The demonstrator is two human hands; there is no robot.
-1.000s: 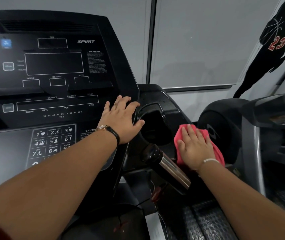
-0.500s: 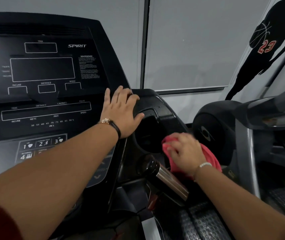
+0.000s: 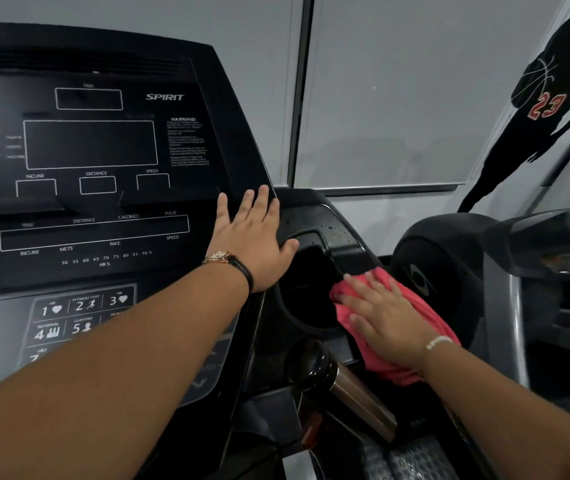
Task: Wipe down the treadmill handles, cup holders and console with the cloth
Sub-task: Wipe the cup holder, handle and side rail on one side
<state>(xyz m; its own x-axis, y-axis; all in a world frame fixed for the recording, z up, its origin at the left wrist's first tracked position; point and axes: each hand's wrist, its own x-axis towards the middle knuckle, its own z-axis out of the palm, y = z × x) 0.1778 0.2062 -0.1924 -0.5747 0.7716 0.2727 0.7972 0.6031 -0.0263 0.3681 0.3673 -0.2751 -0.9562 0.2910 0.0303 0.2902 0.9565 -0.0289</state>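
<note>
Left hand (image 3: 254,237) lying flat on right edge of console (image 3: 103,150), fingers straight and relaxed, thumb reaching over rim of cup holder (image 3: 306,289). Right hand (image 3: 385,318) pressing pink cloth (image 3: 423,306) onto treadmill housing just right of cup holder, fingers spread open on top of cloth, gripping nothing. Silver handle (image 3: 359,396) sticking out below cloth. Watch (image 3: 220,257) showing on left wrist

The console (image 3: 103,168) fills the left, with the cup holder (image 3: 307,296) just to its right and the handle (image 3: 352,389) nearer, below it. The left hand (image 3: 252,244) lies flat on the console's right edge, while the right hand (image 3: 384,317) lies on the cloth (image 3: 387,370) at the cup holder's right rim. Another machine (image 3: 449,271) stands further right, and a wall figure (image 3: 536,133) lies far behind it.
</note>
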